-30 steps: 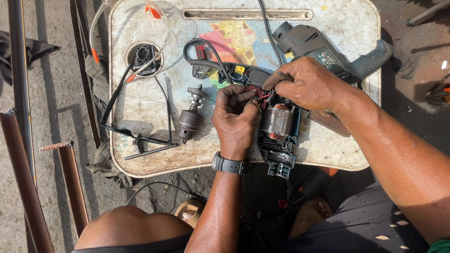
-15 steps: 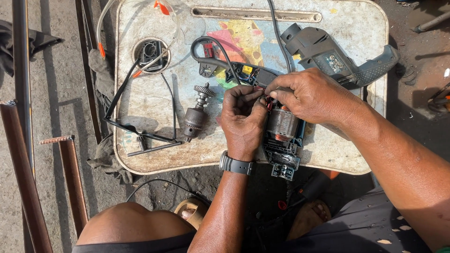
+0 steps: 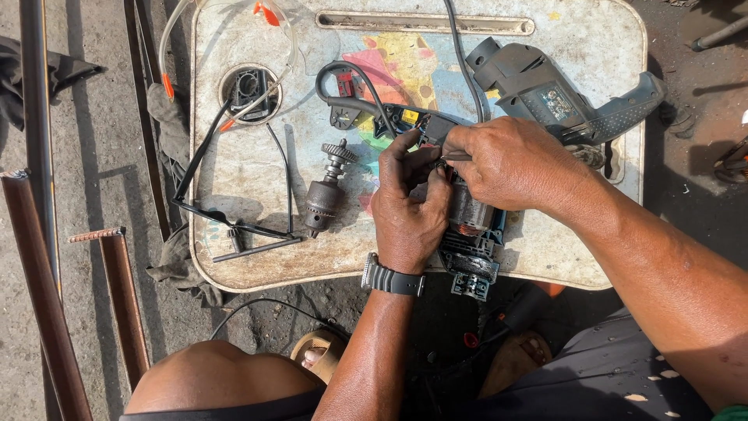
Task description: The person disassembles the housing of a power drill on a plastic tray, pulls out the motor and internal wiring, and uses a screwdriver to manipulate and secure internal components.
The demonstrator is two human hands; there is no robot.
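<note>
– What sits in the round cup well (image 3: pixel 249 95) of the tabletop (image 3: pixel 257 257)?
– A small black part lies inside it, at about ten o'clock from the hands; I cannot tell what it is.
– And the hands?
– The left hand (image 3: pixel 408 209), palm down, wrist bent, wraps its fingers around the opened motor unit (image 3: pixel 470 234) near the tabletop's six o'clock edge. The right hand (image 3: pixel 514 165) comes in from three o'clock and pinches a thin tool (image 3: pixel 458 157) against the unit's top.
– Anything beside them?
– A drill chuck (image 3: pixel 323 195) at nine o'clock, a grey drill housing (image 3: pixel 545 90) at one o'clock.
</note>
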